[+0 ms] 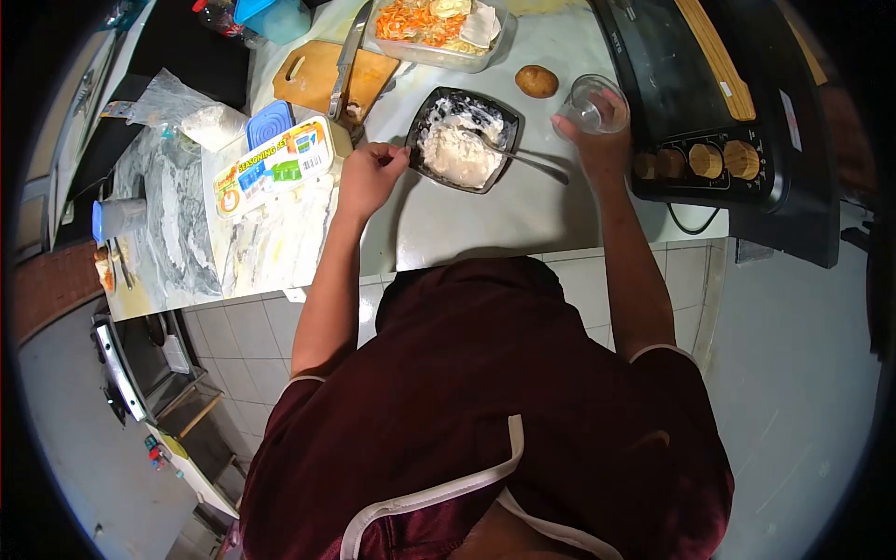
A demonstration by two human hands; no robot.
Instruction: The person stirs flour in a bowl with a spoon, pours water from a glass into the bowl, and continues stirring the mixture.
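— Where do we have our hands?
— Our left hand (371,175) pinches the black dish (464,139) at its nine o'clock rim; flour and a spoon (523,155) lie inside.
— And the other?
— Our right hand (597,140) wraps its fingers round a clear glass (594,101), at three o'clock from the dish, just below the potato (537,81).

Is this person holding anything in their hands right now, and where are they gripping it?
The right hand grips a clear glass around its side. The left hand is closed beside the black bowl; whether it holds anything cannot be told.
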